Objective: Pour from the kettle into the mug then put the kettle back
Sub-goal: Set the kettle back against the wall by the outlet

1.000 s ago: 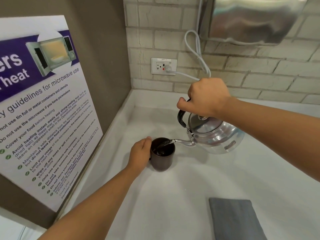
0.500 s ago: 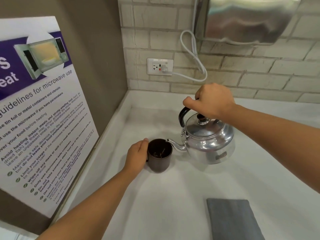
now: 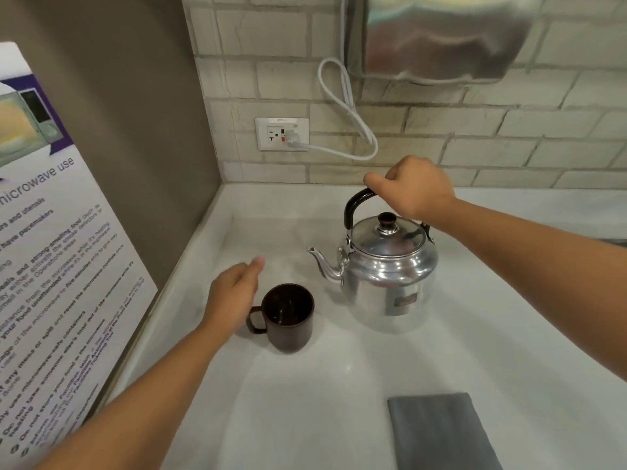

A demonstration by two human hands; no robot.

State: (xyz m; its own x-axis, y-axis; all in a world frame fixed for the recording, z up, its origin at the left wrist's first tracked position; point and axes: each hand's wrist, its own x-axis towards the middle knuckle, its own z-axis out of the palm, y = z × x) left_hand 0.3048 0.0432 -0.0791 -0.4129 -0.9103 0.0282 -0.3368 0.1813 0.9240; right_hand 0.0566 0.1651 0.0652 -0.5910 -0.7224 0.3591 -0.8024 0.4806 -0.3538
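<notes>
A shiny steel kettle (image 3: 386, 276) stands upright on the white counter (image 3: 339, 385), spout pointing left. My right hand (image 3: 415, 189) is closed over its black arched handle from above. A dark brown mug (image 3: 288, 317) sits on the counter to the kettle's lower left, with its handle turned left. My left hand (image 3: 232, 295) hovers just left of the mug with fingers loose and apart, holding nothing; whether it touches the mug's handle is unclear.
A folded grey cloth (image 3: 441, 432) lies at the front right. On the left leans a microwave guidelines poster (image 3: 51, 266). The brick wall behind carries a socket (image 3: 281, 134) with a white cord and a steel dispenser (image 3: 441, 39).
The kettle went from tilted, pouring into the mug, to upright, and moved right and back onto the counter. My left hand let go of the mug and opened.
</notes>
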